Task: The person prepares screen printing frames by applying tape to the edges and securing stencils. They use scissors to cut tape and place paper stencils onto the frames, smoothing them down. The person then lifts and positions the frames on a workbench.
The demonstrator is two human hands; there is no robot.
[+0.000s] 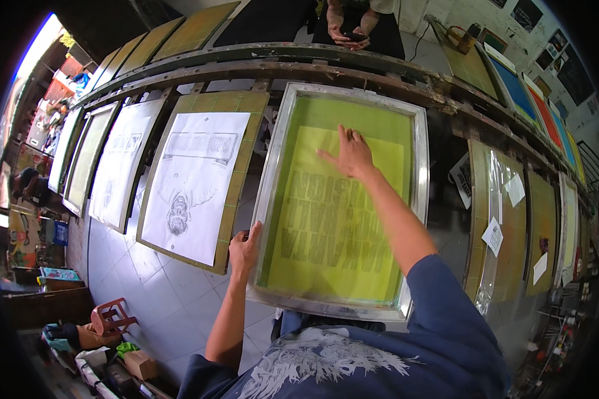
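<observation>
A screen in a silver metal frame (419, 166) lies before me, its yellow-green mesh (333, 272) showing large faint mirrored lettering over a paler rectangle. My left hand (245, 246) grips the frame's lower left side. My right hand (349, 149) rests on or just over the upper middle of the mesh, fingers apart and holding nothing. Just left of the screen, a white paper with a pencil-like drawing (199, 159) lies on an olive board (150, 233).
More boards and framed screens (123, 166) line the rack (239, 70) to the left and right (496, 226). Across the rack another person's hands (349, 36) hold a small dark object. A red stool (110, 319) and boxes (140, 362) stand on the tiled floor at lower left.
</observation>
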